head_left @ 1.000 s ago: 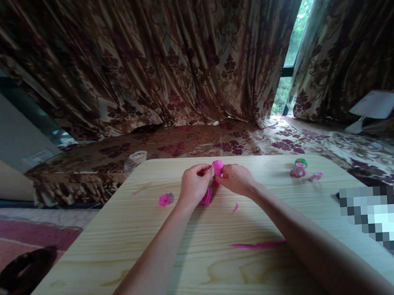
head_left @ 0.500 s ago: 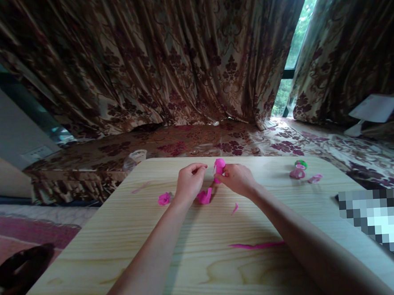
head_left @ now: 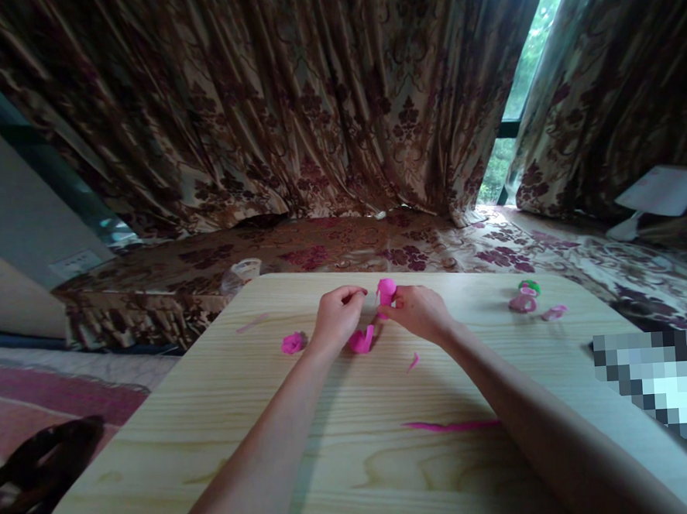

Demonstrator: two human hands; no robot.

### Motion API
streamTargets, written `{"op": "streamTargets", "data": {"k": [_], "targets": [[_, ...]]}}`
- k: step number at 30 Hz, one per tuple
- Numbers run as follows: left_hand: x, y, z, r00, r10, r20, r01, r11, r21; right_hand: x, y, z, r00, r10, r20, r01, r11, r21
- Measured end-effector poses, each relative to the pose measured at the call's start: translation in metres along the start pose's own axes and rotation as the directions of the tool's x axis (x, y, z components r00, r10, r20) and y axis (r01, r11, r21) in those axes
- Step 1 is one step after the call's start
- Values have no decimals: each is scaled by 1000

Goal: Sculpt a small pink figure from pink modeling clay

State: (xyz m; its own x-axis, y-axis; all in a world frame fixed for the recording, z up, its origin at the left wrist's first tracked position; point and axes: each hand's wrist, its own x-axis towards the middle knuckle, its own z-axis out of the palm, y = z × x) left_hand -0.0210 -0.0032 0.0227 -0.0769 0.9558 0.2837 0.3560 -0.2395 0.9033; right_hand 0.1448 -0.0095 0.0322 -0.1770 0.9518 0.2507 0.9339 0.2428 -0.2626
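Observation:
Upright near the far edge of the table is a pink piece of modelling clay [head_left: 386, 288] with a rounded top. Thumb and fingers of my right hand [head_left: 421, 311] are closed on its right side. My left hand [head_left: 338, 316] is just left of it, fingertips pinched and apart from the clay; whatever may be between them is too small to make out. Below the hands rests a curved pink clay piece [head_left: 359, 342]. A crumpled pink lump [head_left: 293, 343] lies left of my left hand. Nearer me are a small pink sliver [head_left: 413, 361] and a long thin pink strip [head_left: 450, 426], partly behind my right forearm.
On the table's right are a pink-and-green object [head_left: 522, 302] and a small pale pink piece [head_left: 555, 312]. A faint pink strip [head_left: 253, 323] lies at the left. Beyond the wooden table [head_left: 225, 419] stand a clear plastic tub [head_left: 243, 274] and a white lamp [head_left: 662, 191].
My left hand has drawn away to the left from the clay piece, which it was touching at its top. My right hand keeps its grip. The view has shifted slightly.

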Motion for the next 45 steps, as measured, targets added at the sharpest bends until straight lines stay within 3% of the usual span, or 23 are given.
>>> {"op": "streamTargets", "data": {"k": [8,14,17,21,24,27,30,35,39,45], "targets": [[2,-3,0,1000,15,-13,-15,1000,-3,-1,-2,-2,1000,12,11,-12,1000,-5],[2,-1,-4,999,26,-33,-26,1000,1,-8,11,-26,997,-18,71,18,1000,5],[-1,7,-6,996,68,-63,-67,998,15,-26,24,-39,988,-102,119,96,994,53],[-12,33,-4,978,198,-68,-197,980,20,-59,31,-39,923,-313,222,263,937,229],[-26,55,2,970,243,-15,-243,970,-9,-74,30,-31,908,-376,186,320,908,271],[-42,67,8,977,191,91,-186,981,-63,-78,31,-25,917,-376,134,327,901,285],[-53,66,13,974,155,163,-144,986,-78,-78,33,-25,944,-324,59,283,890,357],[-61,58,19,957,116,266,-96,991,-89,-79,33,-39,981,-185,-48,178,792,583],[-66,58,23,932,94,351,-54,991,-124,-79,31,-45,980,-151,-133,201,741,641],[-68,61,24,930,98,353,-66,993,-101,-80,31,-47,968,-176,-178,249,733,632]]}}
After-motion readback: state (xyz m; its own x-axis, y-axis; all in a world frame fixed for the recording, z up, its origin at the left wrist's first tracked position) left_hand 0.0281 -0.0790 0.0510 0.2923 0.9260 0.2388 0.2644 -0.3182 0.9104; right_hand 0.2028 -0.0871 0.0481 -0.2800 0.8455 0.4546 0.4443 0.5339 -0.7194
